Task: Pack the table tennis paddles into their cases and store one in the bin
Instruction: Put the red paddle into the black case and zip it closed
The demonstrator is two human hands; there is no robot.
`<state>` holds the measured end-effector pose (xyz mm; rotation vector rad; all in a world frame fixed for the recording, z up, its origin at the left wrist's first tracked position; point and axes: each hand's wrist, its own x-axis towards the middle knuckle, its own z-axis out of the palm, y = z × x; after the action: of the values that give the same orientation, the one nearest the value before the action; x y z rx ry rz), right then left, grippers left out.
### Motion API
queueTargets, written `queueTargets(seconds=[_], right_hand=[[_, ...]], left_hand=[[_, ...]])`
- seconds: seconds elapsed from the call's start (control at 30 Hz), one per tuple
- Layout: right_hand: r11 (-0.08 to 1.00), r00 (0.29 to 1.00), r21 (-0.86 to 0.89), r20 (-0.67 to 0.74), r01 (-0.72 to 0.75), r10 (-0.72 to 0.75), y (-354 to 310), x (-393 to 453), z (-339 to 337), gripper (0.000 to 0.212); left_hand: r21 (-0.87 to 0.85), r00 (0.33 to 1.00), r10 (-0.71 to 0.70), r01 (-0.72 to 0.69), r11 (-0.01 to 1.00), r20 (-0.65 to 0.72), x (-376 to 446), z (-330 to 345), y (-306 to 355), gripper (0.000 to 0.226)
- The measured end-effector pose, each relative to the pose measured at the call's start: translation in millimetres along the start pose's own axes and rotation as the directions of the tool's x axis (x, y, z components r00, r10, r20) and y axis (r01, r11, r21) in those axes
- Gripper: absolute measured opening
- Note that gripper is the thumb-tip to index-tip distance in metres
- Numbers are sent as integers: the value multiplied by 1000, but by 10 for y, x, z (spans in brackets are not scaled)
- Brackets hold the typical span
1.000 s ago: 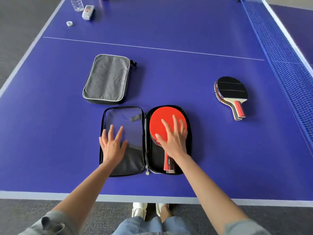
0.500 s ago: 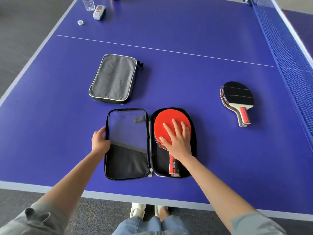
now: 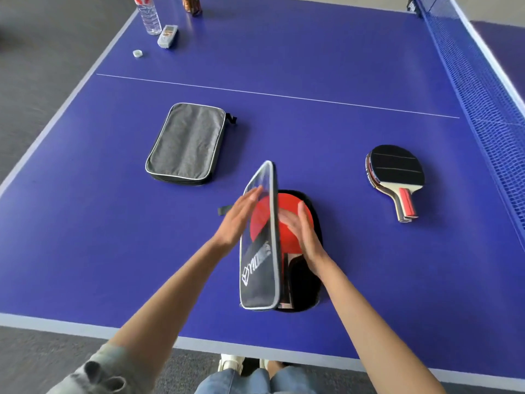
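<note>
A black paddle case (image 3: 260,268) lies at the near edge of the blue table, its left flap standing almost upright. A red paddle (image 3: 287,223) rests inside its right half. My left hand (image 3: 241,214) presses flat against the outside of the raised flap. My right hand (image 3: 305,234) lies with fingers spread on the red paddle, just right of the flap. A second grey case (image 3: 186,143), zipped, sits further back to the left. More paddles, stacked with a black face up (image 3: 396,173), lie to the right.
A water bottle (image 3: 147,15), a small grey device (image 3: 168,35) and a bottle cap (image 3: 137,53) stand at the far left corner. The blue net (image 3: 483,89) runs along the right side. The table's near edge (image 3: 255,349) is just above my knees.
My left hand has swung the case's left flap up from flat on the table to nearly vertical. My right hand has stayed on the red paddle.
</note>
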<state>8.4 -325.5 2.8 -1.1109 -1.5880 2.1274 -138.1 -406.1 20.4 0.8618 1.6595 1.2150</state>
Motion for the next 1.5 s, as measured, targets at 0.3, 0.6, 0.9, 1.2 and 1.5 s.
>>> queueTargets(seconds=[0.3, 0.6, 0.9, 1.2, 1.5], right_hand=[[925, 927, -375, -366, -60, -88, 136, 82, -620, 30], [767, 863, -639, -417, -55, -285, 366, 208, -752, 28], [741, 865, -669, -332, 65, -375, 452, 223, -728, 62], [826, 858, -555, -374, 97, -352, 658, 141, -422, 47], [583, 761, -755, -558, -300, -331, 744, -43, -229, 53]], left_hand=[[578, 987, 145, -158, 800, 70, 162, 657, -450, 46], [899, 991, 104, -118, 421, 81, 185, 930, -784, 56], [833, 990, 140, -49, 551, -34, 120, 868, -738, 66], [603, 988, -26, 113, 790, -151, 98, 514, -797, 80], [631, 975, -95, -53, 774, 198, 709, 301, -472, 72]])
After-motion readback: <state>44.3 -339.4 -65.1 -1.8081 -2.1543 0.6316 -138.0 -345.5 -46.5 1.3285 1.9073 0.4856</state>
